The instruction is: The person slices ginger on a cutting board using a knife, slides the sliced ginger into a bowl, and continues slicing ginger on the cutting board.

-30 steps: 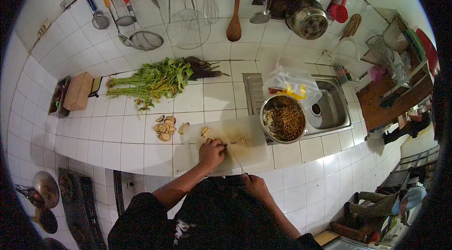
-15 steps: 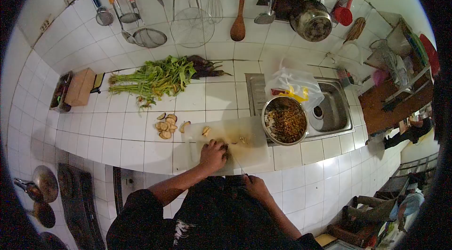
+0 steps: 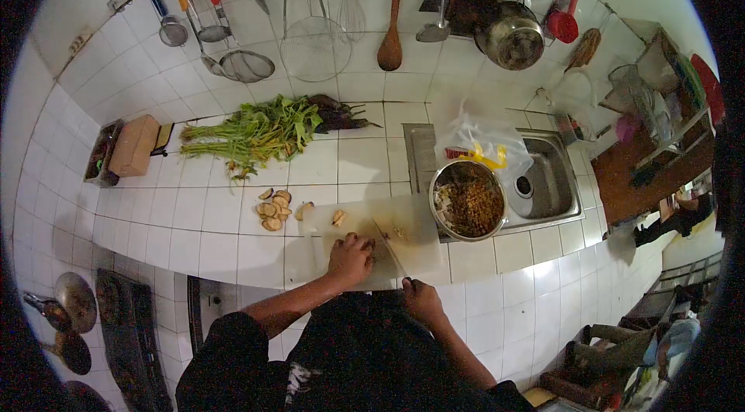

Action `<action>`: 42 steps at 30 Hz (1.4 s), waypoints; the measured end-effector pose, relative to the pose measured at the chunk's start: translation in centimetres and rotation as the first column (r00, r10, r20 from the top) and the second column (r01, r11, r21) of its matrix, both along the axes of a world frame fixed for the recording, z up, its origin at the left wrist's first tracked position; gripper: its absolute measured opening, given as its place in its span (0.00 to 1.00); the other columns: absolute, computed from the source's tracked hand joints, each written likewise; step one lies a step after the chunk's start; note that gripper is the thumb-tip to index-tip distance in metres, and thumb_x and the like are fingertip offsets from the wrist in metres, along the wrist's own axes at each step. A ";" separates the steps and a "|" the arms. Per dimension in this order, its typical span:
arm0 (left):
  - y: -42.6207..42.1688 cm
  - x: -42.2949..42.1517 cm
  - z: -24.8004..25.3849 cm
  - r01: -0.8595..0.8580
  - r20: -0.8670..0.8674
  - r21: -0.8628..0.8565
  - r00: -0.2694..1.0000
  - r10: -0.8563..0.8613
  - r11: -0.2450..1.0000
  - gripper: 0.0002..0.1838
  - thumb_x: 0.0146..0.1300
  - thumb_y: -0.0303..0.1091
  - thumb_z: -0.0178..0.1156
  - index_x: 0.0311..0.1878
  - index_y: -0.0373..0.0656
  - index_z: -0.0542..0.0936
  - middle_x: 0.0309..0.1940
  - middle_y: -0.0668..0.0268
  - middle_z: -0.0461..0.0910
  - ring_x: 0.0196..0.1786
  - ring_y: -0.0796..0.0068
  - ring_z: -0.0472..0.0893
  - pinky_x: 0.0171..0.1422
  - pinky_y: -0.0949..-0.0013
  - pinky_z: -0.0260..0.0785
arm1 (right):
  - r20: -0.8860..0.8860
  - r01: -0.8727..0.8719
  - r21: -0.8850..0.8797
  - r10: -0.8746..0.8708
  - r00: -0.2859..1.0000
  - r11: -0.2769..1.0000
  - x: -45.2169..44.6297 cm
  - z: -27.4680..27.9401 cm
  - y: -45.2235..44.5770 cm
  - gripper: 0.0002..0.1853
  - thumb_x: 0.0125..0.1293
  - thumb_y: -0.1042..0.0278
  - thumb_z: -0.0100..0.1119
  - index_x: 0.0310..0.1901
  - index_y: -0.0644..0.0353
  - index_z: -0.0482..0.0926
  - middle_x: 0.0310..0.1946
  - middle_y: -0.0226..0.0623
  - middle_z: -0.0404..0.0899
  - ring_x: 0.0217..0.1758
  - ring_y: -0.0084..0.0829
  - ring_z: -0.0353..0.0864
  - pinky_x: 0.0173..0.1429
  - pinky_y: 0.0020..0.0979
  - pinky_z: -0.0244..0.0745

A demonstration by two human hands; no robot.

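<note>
My left hand (image 3: 351, 258) rests on the white cutting board (image 3: 423, 253), fingers curled over a dark piece of eggplant that is mostly hidden beneath them. In my right hand (image 3: 422, 302) is the handle of a knife (image 3: 390, 249); its blade lies slanted over the board, just right of the left hand's fingers. Small pale scraps (image 3: 400, 233) are beyond the blade. One pale slice (image 3: 338, 217) sits near the board's far edge. To the left, several eggplant slices (image 3: 272, 210) are heaped on the tiled counter.
Leafy greens (image 3: 260, 133) and dark whole eggplants (image 3: 341, 115) lie by the back wall. A metal bowl of brown food (image 3: 469, 202) stands right of the board, beside the sink (image 3: 555, 179) and a plastic bag (image 3: 485, 136). Utensils and pans (image 3: 516, 36) hang above.
The knife blade has swung away from the left hand's fingers, and its tip now reaches further up the board. My right hand has risen slightly. The left hand has hardly moved.
</note>
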State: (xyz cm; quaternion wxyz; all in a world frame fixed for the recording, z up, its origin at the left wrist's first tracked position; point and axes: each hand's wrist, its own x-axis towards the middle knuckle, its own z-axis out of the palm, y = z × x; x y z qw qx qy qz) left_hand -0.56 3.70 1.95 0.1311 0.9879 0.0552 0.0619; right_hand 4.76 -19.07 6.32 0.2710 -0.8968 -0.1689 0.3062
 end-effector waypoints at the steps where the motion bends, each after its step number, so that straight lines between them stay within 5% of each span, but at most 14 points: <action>1: -0.1 -0.1 -0.2 -0.030 0.036 -0.034 0.999 0.031 0.999 0.17 0.52 0.44 0.64 0.41 0.44 0.85 0.53 0.65 0.76 0.60 0.59 0.69 0.54 0.49 0.67 | 0.002 -0.003 0.034 0.003 1.000 0.999 0.1 -0.6 -0.1 0.27 0.74 0.47 0.44 0.39 0.68 0.80 0.35 0.64 0.80 0.45 0.64 0.79 0.49 0.54 0.73; 12: 0.4 -1.0 -0.1 -0.131 0.082 -0.138 0.986 0.143 0.982 0.16 0.43 0.42 0.71 0.38 0.51 0.87 0.50 0.72 0.81 0.60 0.64 0.73 0.56 0.51 0.68 | -0.102 0.040 0.081 -0.031 0.994 0.996 -0.8 -0.5 -1.2 0.28 0.73 0.45 0.46 0.36 0.68 0.79 0.33 0.64 0.79 0.42 0.63 0.79 0.45 0.52 0.72; 16: 0.5 -0.9 -0.4 -0.174 0.118 -0.144 0.974 0.192 0.974 0.17 0.40 0.41 0.72 0.37 0.52 0.87 0.49 0.72 0.81 0.58 0.64 0.73 0.56 0.52 0.68 | -0.042 -0.064 0.141 0.070 0.997 0.988 -1.5 -1.0 -0.5 0.29 0.74 0.43 0.45 0.37 0.68 0.79 0.34 0.63 0.79 0.44 0.64 0.78 0.48 0.54 0.72; 25: 0.4 -1.0 -0.1 -0.170 0.171 -0.215 0.963 0.209 0.962 0.15 0.46 0.47 0.73 0.37 0.56 0.87 0.46 0.80 0.81 0.55 0.68 0.74 0.53 0.54 0.67 | 0.018 0.002 0.089 -0.003 1.000 0.996 0.4 0.2 -1.1 0.29 0.74 0.44 0.43 0.37 0.68 0.79 0.36 0.64 0.79 0.45 0.64 0.78 0.49 0.55 0.72; 38: 0.7 -0.9 0.5 -0.169 0.149 -0.198 0.968 0.200 0.965 0.15 0.46 0.47 0.73 0.38 0.55 0.87 0.44 0.77 0.81 0.53 0.68 0.75 0.53 0.55 0.66 | -0.019 0.088 0.075 -0.087 0.996 0.993 0.4 1.0 -2.8 0.26 0.72 0.44 0.48 0.37 0.64 0.80 0.31 0.55 0.81 0.40 0.57 0.81 0.44 0.47 0.75; 42: 3.4 -0.9 -0.4 -0.285 0.204 -0.228 0.921 0.331 0.931 0.15 0.47 0.45 0.72 0.39 0.55 0.86 0.41 0.76 0.81 0.50 0.66 0.76 0.50 0.54 0.66 | 0.066 0.066 0.042 -0.069 0.995 0.997 0.2 0.3 -3.0 0.25 0.71 0.44 0.50 0.37 0.60 0.81 0.30 0.53 0.81 0.37 0.55 0.82 0.41 0.48 0.74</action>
